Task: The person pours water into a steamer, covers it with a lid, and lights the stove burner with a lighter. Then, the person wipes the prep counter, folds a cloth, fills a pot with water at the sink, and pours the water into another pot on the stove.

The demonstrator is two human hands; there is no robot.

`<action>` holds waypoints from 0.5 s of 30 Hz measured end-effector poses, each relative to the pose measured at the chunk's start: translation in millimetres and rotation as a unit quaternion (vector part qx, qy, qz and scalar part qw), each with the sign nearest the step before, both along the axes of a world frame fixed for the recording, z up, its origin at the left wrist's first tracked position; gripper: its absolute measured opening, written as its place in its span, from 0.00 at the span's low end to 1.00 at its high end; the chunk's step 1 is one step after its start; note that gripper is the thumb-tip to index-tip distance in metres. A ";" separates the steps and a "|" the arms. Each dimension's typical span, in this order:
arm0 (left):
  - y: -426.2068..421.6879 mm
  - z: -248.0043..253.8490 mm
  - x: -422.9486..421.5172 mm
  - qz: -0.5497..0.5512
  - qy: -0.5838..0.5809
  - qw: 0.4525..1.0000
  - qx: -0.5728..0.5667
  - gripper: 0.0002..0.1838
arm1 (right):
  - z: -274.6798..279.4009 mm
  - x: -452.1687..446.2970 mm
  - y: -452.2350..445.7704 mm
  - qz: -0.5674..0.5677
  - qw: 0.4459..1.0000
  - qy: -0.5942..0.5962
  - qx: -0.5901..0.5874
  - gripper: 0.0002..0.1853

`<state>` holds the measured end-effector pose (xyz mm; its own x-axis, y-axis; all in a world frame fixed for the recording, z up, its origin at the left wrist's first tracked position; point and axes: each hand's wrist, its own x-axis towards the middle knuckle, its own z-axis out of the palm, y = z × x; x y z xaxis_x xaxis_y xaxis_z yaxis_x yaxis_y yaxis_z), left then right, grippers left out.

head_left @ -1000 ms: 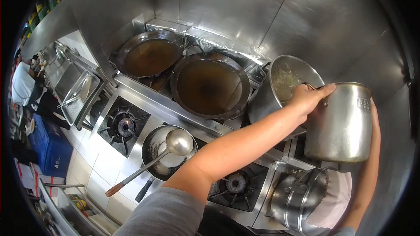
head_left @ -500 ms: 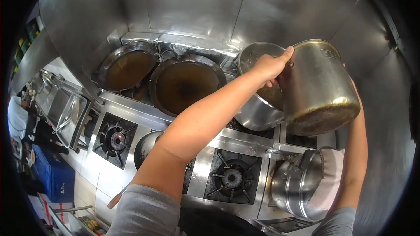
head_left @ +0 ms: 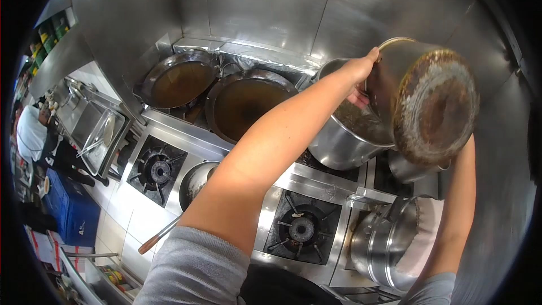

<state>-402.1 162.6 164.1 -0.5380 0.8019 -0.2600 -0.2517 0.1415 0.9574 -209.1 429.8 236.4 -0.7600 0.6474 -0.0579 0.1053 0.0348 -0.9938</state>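
Note:
My left hand (head_left: 361, 74) is closed on the side of a tall steel stockpot (head_left: 437, 107), near its rim. The stockpot is held up and tipped, its blackened, scorched bottom turned toward me and its mouth toward a second steel pot (head_left: 341, 147). That second pot stands on the back of the stove with cloudy liquid inside. My right forearm (head_left: 460, 197) reaches up behind the tipped stockpot, which hides the right hand and its fingers. Whatever the tipped stockpot contains is out of sight.
Two big woks (head_left: 251, 104) of brown liquid sit at the back left. In front are gas burners (head_left: 301, 227) and a smaller wooden-handled pan (head_left: 195, 183). Lower right stands a steel pot with a cloth (head_left: 426, 231). Another person (head_left: 34, 130) is far left, by a blue crate (head_left: 70, 206).
The stockpot has tipped further, so its bottom now faces me much more. Its base has risen and swung to the right. My view has shifted slightly.

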 end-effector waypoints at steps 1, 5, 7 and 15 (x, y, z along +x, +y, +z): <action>0.5 3.4 -1.9 -0.003 -0.002 1.000 0.007 0.54 | 5.0 -0.8 3.2 0.000 1.000 -0.002 0.013 0.29; -1.3 21.7 -1.5 -0.007 0.000 1.000 0.021 0.52 | 26.0 3.6 12.6 -0.007 0.997 -0.004 0.079 0.30; -2.7 31.2 -2.1 -0.008 0.002 0.999 0.040 0.51 | 36.3 6.9 15.0 -0.012 0.993 -0.002 0.114 0.30; -28.5 82.9 26.9 0.085 0.088 0.985 0.124 0.51 | 62.5 32.0 -13.8 -0.020 0.953 0.065 0.294 0.32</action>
<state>-375.2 134.1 247.0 -0.6891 0.7234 0.0427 -0.0780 -0.1326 0.9881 -177.1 416.1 298.9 -0.7096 0.5680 0.4170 -0.0048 0.5879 -0.8089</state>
